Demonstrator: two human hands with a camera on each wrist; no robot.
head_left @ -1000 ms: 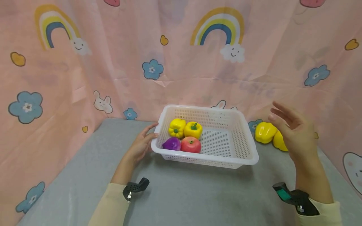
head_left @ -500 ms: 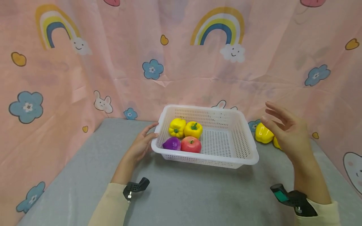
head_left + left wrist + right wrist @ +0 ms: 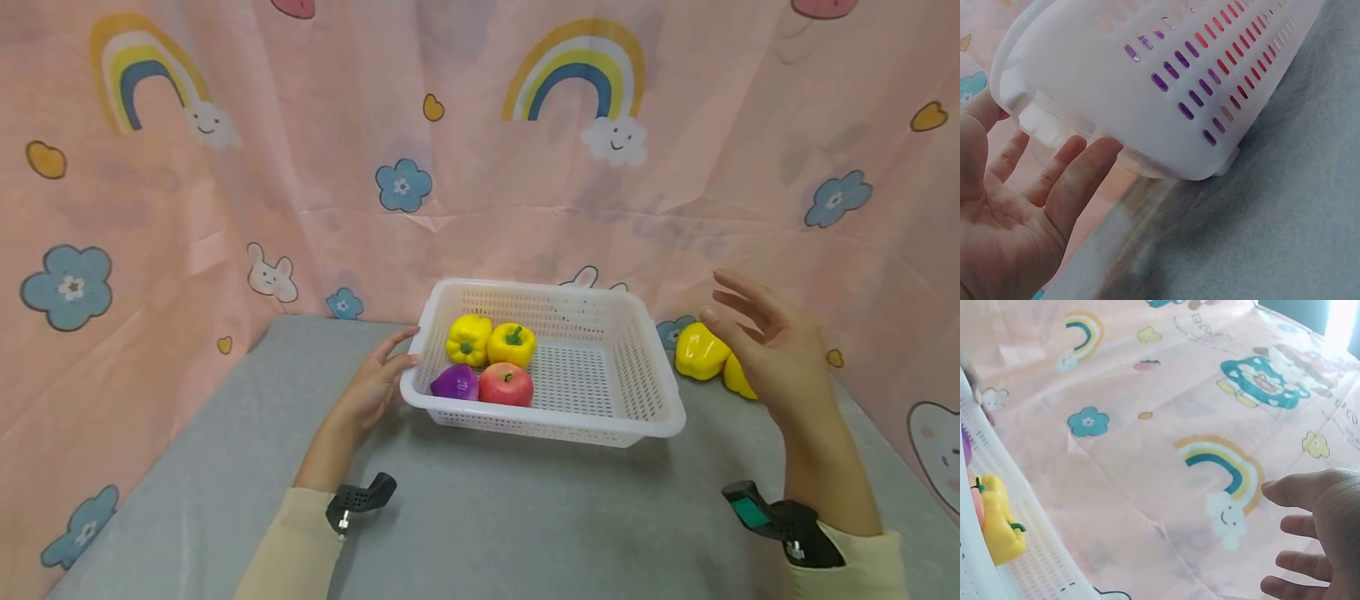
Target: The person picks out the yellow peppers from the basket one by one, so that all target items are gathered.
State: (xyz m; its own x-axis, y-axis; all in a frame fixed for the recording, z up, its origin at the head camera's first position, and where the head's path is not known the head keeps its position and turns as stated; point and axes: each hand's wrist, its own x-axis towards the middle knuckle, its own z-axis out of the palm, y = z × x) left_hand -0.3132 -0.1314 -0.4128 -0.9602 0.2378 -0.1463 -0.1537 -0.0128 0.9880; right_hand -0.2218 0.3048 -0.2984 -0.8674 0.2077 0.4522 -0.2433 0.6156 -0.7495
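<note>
A white plastic basket [image 3: 645, 423] with slotted walls stands on the table, holding two yellow bell peppers [image 3: 512, 345], a purple onion-like vegetable [image 3: 455, 382] and a red apple [image 3: 507, 385] in its left half. My left hand [image 3: 375, 383] holds the basket's left end, thumb and fingers at the rim; the left wrist view shows fingertips [image 3: 1107, 147] against the end wall. Raised right of the basket, my right hand [image 3: 783, 354] has loosely bent, spread fingers and nothing in them. Behind it lie yellow bell peppers [image 3: 701, 352], one partly hidden by the hand.
Grey cloth covers the table [image 3: 525, 517]. A pink curtain [image 3: 480, 233] with rainbows and flowers hangs right behind the basket. Each wrist wears a black camera mount [image 3: 360, 497].
My right hand shifts a little left, then partly back to the right, still raised by the yellow bell peppers. The left hand, the basket and its contents stay in place.
</note>
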